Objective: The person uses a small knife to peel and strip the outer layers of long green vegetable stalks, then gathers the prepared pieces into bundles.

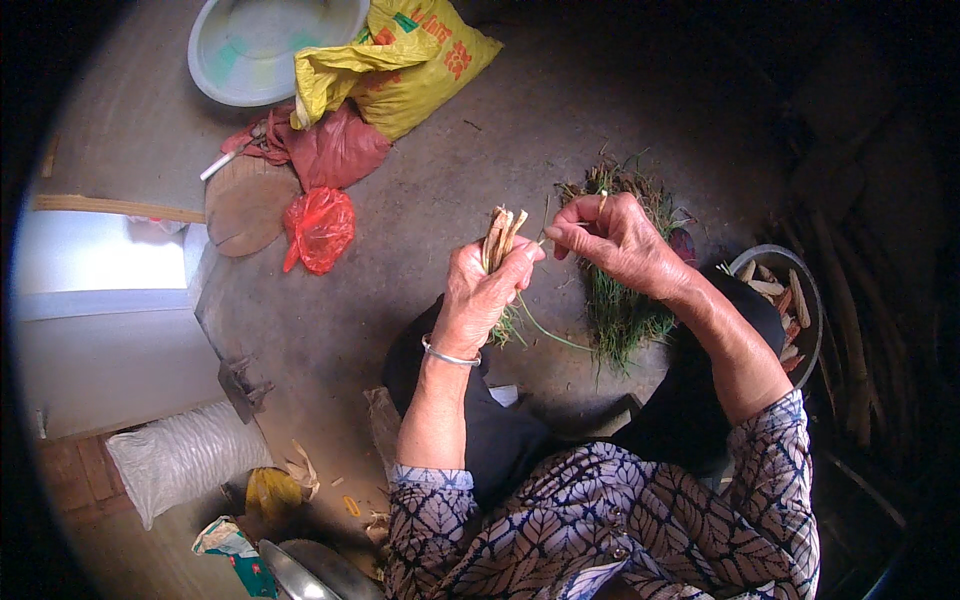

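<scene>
My left hand (484, 292), wearing a metal bangle (450, 354), is closed around a small bunch of dry tan stalks (498, 236). Their pale ends stick up above my fist, while thin green leaves (507, 328) hang out below it. One long green stem (551, 336) curves away toward the right. Close by, my right hand (619, 236) pinches a thin stem (543, 238) between thumb and fingers, near my left thumb. Beneath the right hand, a heap of slender green grass-like plants (626, 315) with brownish root ends lies on the floor.
A metal basin (814, 300) of corn cobs stands by my right knee, near long sticks (851, 330). At far left are a yellow woven sack (420, 75), a plastic tub (240, 52), a red plastic bag (321, 229) and a round wooden board (251, 206).
</scene>
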Demonstrator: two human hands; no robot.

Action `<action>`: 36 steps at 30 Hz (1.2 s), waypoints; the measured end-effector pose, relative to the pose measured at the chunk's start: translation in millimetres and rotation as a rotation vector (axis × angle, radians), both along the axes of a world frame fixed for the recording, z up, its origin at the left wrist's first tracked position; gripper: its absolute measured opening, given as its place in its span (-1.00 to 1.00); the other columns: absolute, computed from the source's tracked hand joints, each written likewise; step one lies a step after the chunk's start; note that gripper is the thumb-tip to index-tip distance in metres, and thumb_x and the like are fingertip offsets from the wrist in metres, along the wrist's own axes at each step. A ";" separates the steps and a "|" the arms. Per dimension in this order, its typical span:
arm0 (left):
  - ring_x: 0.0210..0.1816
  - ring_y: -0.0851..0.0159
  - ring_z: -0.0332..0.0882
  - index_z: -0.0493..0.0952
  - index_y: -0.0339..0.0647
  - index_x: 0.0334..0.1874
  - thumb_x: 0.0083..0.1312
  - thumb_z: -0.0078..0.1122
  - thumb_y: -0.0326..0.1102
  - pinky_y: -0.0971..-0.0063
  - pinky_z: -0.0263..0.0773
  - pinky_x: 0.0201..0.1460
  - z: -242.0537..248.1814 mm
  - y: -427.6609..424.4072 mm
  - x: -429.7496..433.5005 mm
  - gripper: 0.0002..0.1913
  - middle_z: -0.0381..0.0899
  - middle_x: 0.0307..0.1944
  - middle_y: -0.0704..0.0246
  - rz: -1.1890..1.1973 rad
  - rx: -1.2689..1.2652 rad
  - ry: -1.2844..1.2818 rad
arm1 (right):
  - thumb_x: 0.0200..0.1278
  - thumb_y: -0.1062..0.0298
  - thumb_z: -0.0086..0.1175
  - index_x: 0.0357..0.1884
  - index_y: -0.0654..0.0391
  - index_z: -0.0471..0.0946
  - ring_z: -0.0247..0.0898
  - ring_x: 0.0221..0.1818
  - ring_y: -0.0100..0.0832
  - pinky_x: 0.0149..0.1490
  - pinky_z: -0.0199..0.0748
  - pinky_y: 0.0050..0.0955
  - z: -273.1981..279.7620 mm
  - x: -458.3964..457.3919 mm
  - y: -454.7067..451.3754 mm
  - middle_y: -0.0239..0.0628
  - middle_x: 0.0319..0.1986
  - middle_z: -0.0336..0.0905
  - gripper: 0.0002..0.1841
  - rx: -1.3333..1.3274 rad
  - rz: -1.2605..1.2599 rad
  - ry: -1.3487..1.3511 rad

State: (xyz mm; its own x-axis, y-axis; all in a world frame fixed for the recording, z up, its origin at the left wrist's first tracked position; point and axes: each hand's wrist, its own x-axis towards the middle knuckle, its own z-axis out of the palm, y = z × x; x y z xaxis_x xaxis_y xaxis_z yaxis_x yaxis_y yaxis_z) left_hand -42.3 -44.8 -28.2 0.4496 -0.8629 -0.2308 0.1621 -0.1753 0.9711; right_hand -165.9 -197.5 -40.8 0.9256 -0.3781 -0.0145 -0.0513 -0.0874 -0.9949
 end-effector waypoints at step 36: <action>-0.60 0.64 0.24 0.58 -0.32 -0.34 0.24 0.18 -0.32 0.73 0.11 -0.57 -2.8 1.1 1.5 -0.83 0.43 -0.60 0.54 0.035 -0.057 -0.123 | 0.20 0.11 0.17 -0.31 0.25 0.62 0.20 -0.53 -0.70 -0.46 0.19 -0.58 -1.3 1.3 -26.3 -0.51 -0.56 0.50 -0.66 0.002 -0.271 0.049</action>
